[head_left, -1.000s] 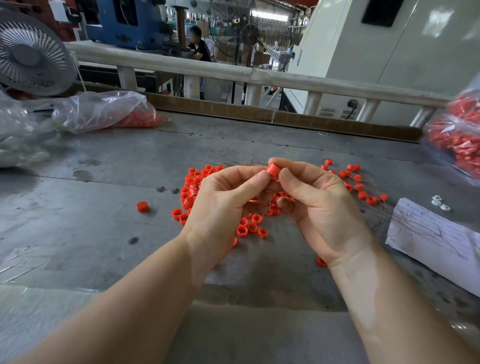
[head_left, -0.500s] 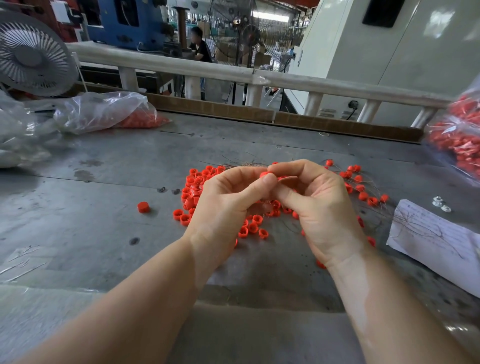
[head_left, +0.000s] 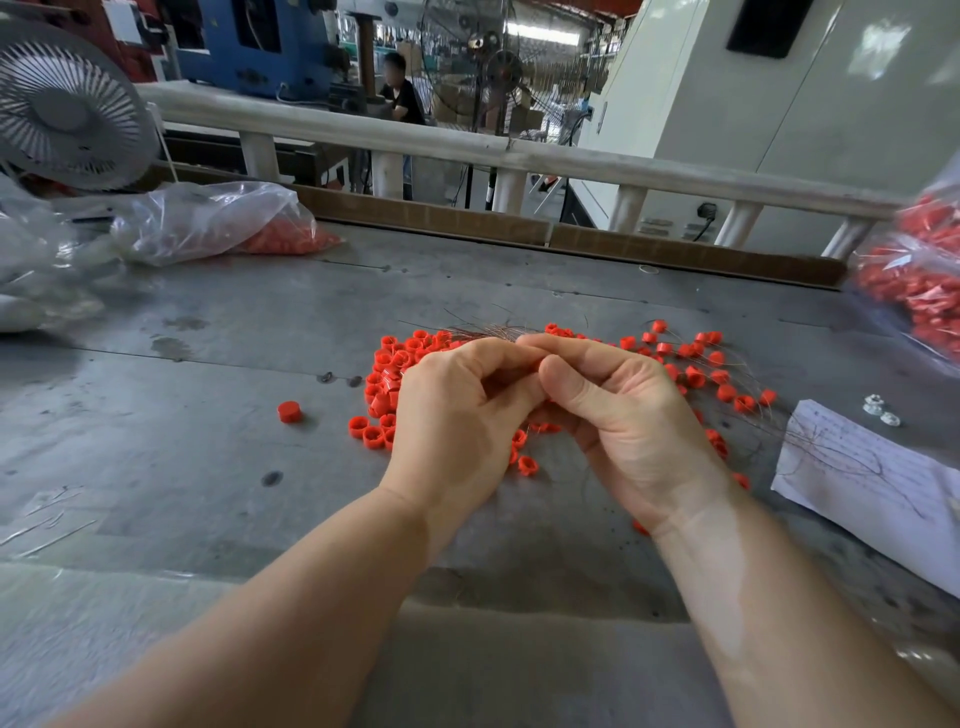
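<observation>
Grey table (head_left: 208, 431), red caps (head_left: 387, 364) beneath hands (head_left: 460, 421)

Grey metal table (head_left: 156, 441), stained and scuffed. Far left: white desk fan (head_left: 62, 104); near it a clear plastic bag (head_left: 208, 223), slumped, orange-red parts at its right end. Second bag (head_left: 919, 291) of red parts at right edge. Paper sheet (head_left: 872, 478) lying flat at right; small white nuts (head_left: 880, 410) just beyond it. White rail (head_left: 415, 143) along table's far side, cardboard strip (head_left: 441, 221) below. Behind: pedestal fan (head_left: 488, 62), blue machine (head_left: 244, 47), seated person (head_left: 397, 93), white cabinet (head_left: 779, 104)
</observation>
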